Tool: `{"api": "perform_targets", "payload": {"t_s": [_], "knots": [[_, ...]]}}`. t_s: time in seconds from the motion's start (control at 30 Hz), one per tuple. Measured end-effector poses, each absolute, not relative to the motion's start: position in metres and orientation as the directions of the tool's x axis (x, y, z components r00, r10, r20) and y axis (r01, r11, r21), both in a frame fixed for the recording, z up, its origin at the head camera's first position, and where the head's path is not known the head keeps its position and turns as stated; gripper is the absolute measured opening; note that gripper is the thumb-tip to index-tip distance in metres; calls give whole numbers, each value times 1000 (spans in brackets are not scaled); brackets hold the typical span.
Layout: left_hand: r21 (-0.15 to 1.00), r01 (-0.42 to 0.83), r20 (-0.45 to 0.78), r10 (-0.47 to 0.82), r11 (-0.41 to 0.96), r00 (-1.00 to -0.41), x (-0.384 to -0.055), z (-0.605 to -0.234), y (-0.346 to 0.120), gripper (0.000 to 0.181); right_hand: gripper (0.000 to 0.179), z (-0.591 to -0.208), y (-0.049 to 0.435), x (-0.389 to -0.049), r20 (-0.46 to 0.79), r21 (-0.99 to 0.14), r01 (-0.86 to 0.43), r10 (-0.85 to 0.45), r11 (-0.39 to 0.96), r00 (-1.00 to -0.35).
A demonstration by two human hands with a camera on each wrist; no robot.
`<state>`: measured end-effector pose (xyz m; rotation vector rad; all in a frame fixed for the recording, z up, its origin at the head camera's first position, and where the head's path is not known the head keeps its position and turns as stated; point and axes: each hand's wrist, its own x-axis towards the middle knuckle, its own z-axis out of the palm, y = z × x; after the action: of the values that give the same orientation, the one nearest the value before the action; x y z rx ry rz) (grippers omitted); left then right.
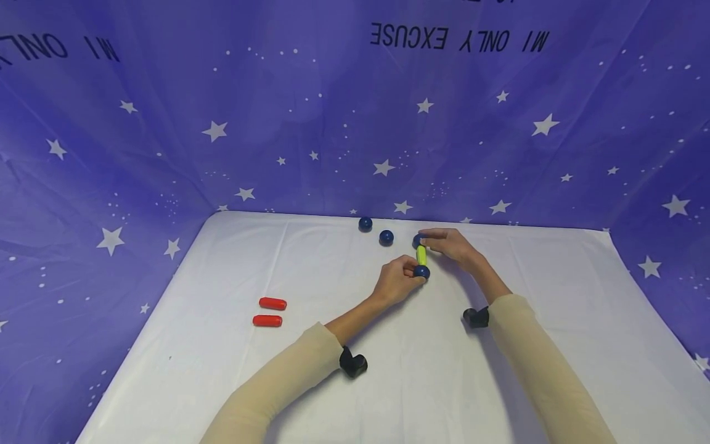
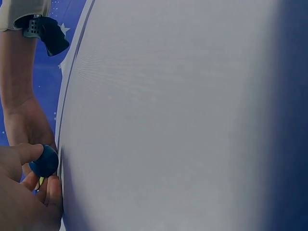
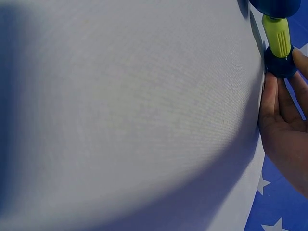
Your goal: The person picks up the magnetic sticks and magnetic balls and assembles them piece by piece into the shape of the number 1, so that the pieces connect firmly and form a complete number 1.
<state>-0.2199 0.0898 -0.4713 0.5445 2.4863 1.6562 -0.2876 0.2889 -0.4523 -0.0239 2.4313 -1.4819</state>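
Note:
Two blue balls are joined end to end by a yellow-green ribbed rod (image 1: 421, 255) near the back of the table. My left hand (image 1: 396, 282) grips the nearer ball (image 1: 422, 272) between thumb and fingers. At the far end, my right hand (image 1: 450, 244) holds the other ball (image 1: 418, 241), partly hidden by its fingers. The right wrist view shows the rod (image 3: 276, 36) meeting this far ball (image 3: 279, 65) amid the right fingers. In the left wrist view, the left thumb lies against the nearer ball (image 2: 44, 161), which mostly hides the rod.
Two loose blue balls, one farther left (image 1: 365, 224) and one closer (image 1: 386, 237), lie by the table's back edge. Two red rods (image 1: 273, 303) (image 1: 267, 320) lie side by side at left on the white cloth (image 1: 222, 382). A purple starred curtain (image 1: 310, 123) surrounds the table.

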Motion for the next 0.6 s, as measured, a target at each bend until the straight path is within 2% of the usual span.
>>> {"api": "perform_targets", "payload": {"t_s": [0.6], "knots": [[909,230,103,348,348,-932,-222,-471,91,26,48,-455,290,-290,-233,-873,132,-164,470,-959]]}}
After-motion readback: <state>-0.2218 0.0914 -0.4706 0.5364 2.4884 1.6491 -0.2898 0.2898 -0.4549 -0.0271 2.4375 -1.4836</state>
